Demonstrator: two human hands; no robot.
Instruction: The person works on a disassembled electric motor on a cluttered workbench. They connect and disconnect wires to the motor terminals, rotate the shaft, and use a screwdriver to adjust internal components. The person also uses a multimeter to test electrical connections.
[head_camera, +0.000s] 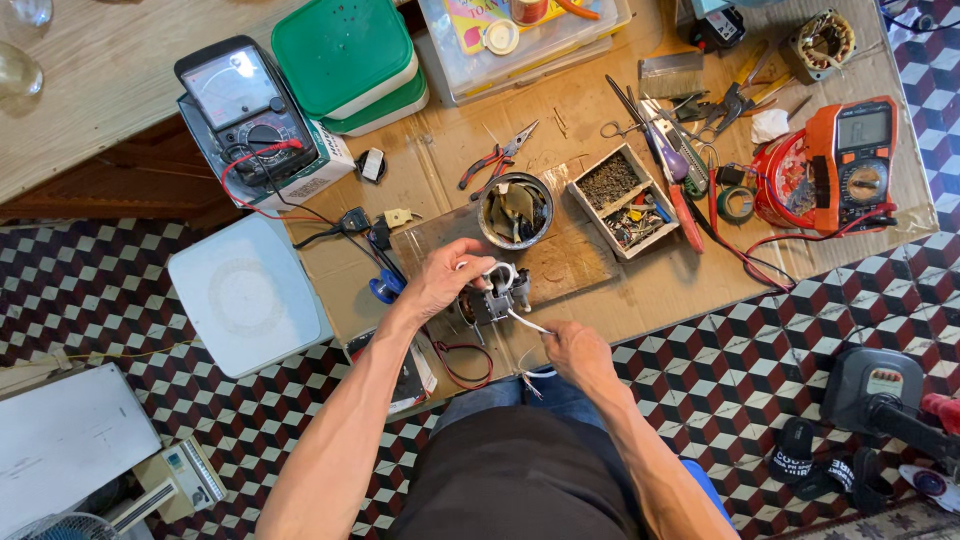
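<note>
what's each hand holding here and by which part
Left hand grips the small motor by its top. Right hand pinches the white wire from it, near the wire's free end.

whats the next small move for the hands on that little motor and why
Probably draw the white wire a little further out with the right hand while the left hand steadies the small motor. The right fingers pinch the wire where it leaves the motor, and the left hand grips the motor's top on the cardboard.

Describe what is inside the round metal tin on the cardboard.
The round metal tin holds dull, flat, brownish scraps leaning against each other; their kind is unclear. They cover the tin's bottom.
</note>
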